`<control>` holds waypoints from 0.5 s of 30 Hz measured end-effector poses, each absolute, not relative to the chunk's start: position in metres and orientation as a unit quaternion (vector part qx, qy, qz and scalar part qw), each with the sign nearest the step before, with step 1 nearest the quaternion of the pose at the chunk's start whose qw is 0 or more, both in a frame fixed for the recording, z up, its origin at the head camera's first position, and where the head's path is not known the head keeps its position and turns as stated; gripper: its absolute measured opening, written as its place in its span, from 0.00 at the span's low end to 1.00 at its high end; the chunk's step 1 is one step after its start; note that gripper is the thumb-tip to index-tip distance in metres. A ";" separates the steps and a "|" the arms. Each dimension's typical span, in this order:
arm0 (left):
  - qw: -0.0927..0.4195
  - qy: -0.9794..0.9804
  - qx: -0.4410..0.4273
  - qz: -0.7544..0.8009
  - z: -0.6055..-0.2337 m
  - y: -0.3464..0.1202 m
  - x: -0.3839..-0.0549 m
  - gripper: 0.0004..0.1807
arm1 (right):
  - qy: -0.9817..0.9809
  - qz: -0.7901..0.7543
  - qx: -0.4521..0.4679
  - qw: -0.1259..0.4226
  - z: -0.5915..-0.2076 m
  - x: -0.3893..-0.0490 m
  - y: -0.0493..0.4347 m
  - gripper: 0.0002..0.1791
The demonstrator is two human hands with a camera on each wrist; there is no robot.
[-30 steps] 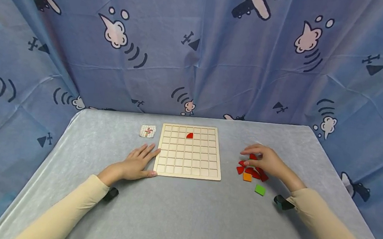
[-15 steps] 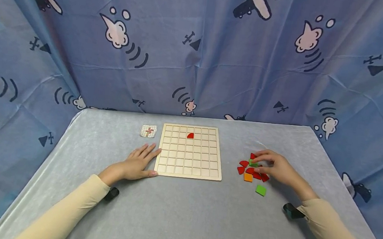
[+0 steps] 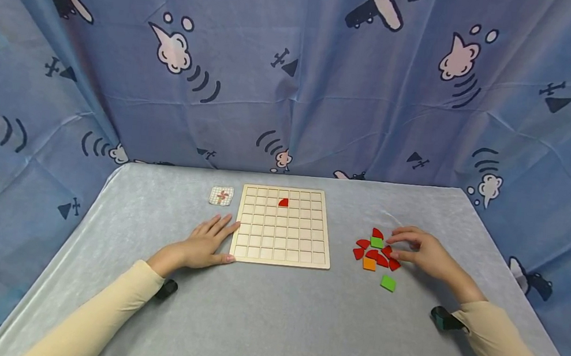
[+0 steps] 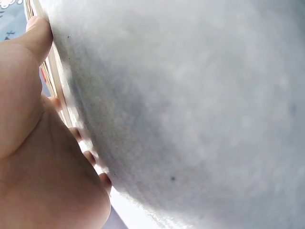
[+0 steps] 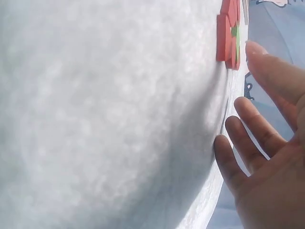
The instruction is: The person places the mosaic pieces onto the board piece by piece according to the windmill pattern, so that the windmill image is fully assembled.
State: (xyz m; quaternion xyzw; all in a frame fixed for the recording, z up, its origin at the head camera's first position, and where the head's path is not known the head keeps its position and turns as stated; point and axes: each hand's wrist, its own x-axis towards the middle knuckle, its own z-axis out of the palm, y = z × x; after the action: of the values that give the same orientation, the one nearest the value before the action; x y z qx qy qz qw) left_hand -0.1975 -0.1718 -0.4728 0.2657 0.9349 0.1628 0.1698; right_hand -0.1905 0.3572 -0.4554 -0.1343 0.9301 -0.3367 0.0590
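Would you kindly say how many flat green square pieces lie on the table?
2. One flat green square piece lies among the flat red pieces; the second lies apart, nearer the camera. More could be hidden beneath the right hand.

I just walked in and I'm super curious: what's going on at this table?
A person is using a wooden grid board. Their left grip lies spread out, touching the board's left edge. Their right grip is open beside the loose red pieces, an orange square and two green squares, and seems to hold nothing. Only one piece, a red quarter-circle, is on the board, in the second row from the far edge. A small picture card lies left of the board.
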 end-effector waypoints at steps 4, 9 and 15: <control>0.170 0.936 0.265 0.159 -0.468 -0.171 -0.195 0.46 | 0.933 -0.329 -0.133 0.055 -0.458 -0.191 0.361 0.16; 0.171 0.934 0.267 0.163 -0.468 -0.171 -0.195 0.47 | 0.932 -0.332 -0.132 0.058 -0.460 -0.192 0.363 0.16; 0.170 0.933 0.269 0.166 -0.470 -0.171 -0.196 0.47 | 0.932 -0.331 -0.133 0.066 -0.462 -0.195 0.364 0.17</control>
State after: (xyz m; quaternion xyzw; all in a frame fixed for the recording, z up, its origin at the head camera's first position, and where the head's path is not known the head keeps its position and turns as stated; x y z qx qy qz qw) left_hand -0.1956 -0.1712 -0.4697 0.2686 0.9333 0.1663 0.1705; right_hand -0.1946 0.3645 -0.4619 -0.1332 0.9320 -0.3307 0.0658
